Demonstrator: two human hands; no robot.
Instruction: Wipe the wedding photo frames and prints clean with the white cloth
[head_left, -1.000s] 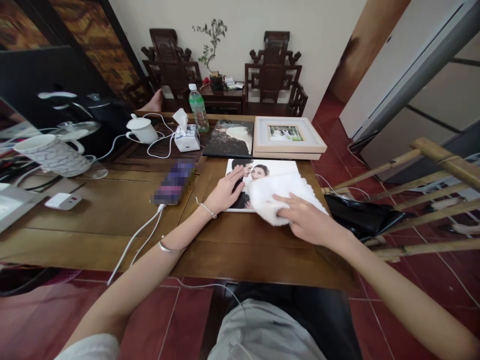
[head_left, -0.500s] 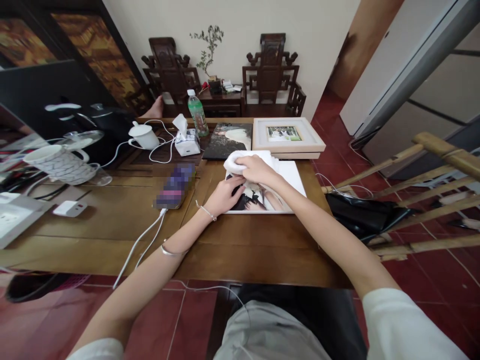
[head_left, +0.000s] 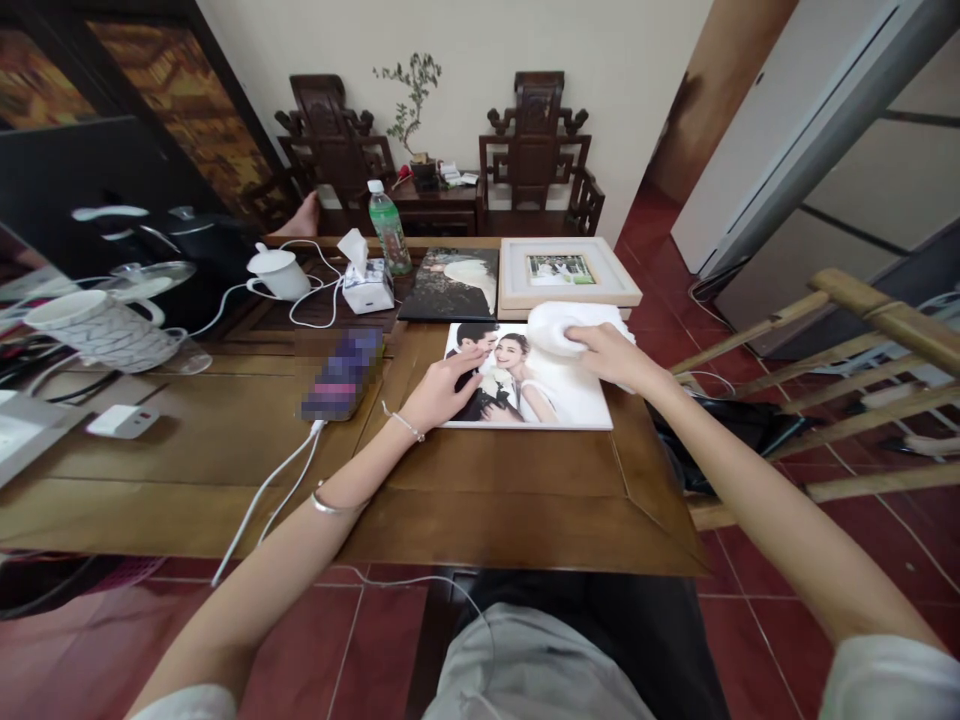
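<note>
A flat photo panel [head_left: 551, 400] showing a couple in wedding clothes lies on the wooden table in front of me. My left hand [head_left: 444, 388] rests on its left edge, fingers spread, holding nothing. Over the panel's upper right part, my right hand [head_left: 616, 357] grips a soft white roll [head_left: 549, 328], with fingers at its core. A loose white end shows to the right of the roll. Whether it is paper or cloth I cannot tell. The roll covers some of the panel's upper edge.
Behind the panel lie a dark photo panel [head_left: 457, 285] and a light wooden picture frame [head_left: 630, 291]. To the left are a phone [head_left: 341, 375] on a white cable, a tissue box [head_left: 369, 290], a green bottle [head_left: 388, 228], a lidded cup [head_left: 277, 272] and a mug [head_left: 97, 330].
My right hand has moved the white roll rightwards across the photo panel, uncovering the two pictured heads. My left hand stays at the left edge, its fingers now clear of the roll.
</note>
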